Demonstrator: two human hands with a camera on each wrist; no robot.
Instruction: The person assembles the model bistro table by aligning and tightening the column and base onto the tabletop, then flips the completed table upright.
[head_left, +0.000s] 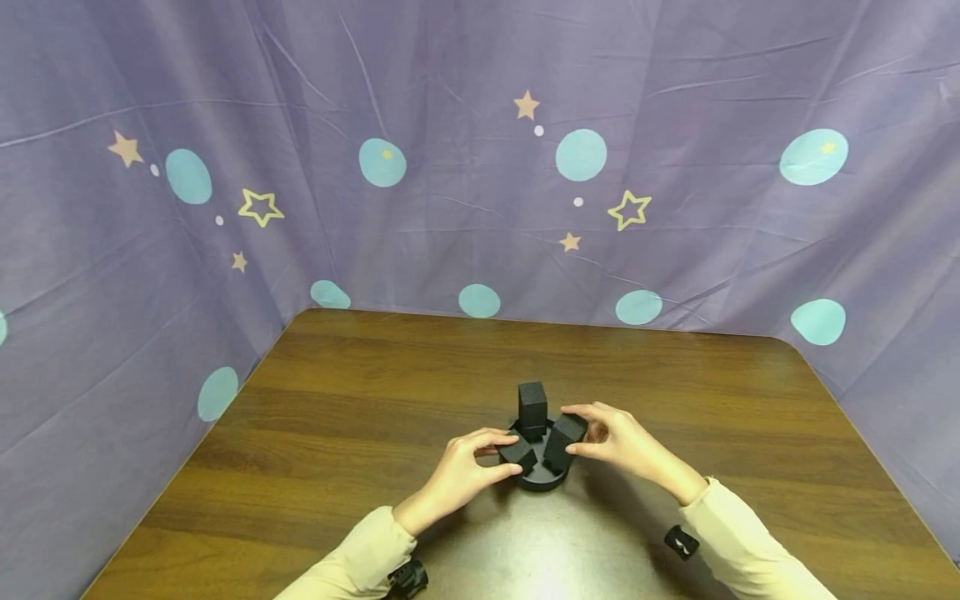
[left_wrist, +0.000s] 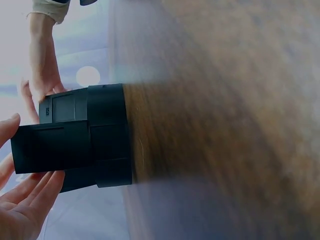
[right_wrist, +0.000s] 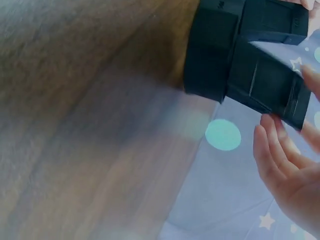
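A round black tray-like base (head_left: pixel 544 481) stands on the wooden table, with three black rectangular blocks set in it. The back block (head_left: pixel 532 408) is upright and untouched. On the left side, my left hand (head_left: pixel 461 473) pinches the left block (head_left: pixel 517 453) between thumb and fingers. My right hand (head_left: pixel 626 443) holds the right block (head_left: pixel 566 442), which leans outward from the base; in the right wrist view this block (right_wrist: pixel 267 82) tilts away from the base (right_wrist: pixel 210 52). The left wrist view has the left block (left_wrist: pixel 50 146) rising from the base wall.
The brown wooden table (head_left: pixel 390 375) spreads out around the base. Behind it and at the sides hangs a purple curtain (head_left: pixel 450 225) with stars and pale blue dots. A dark wrist device (head_left: pixel 682 542) sits at the right sleeve, another (head_left: pixel 407 577) at the left.
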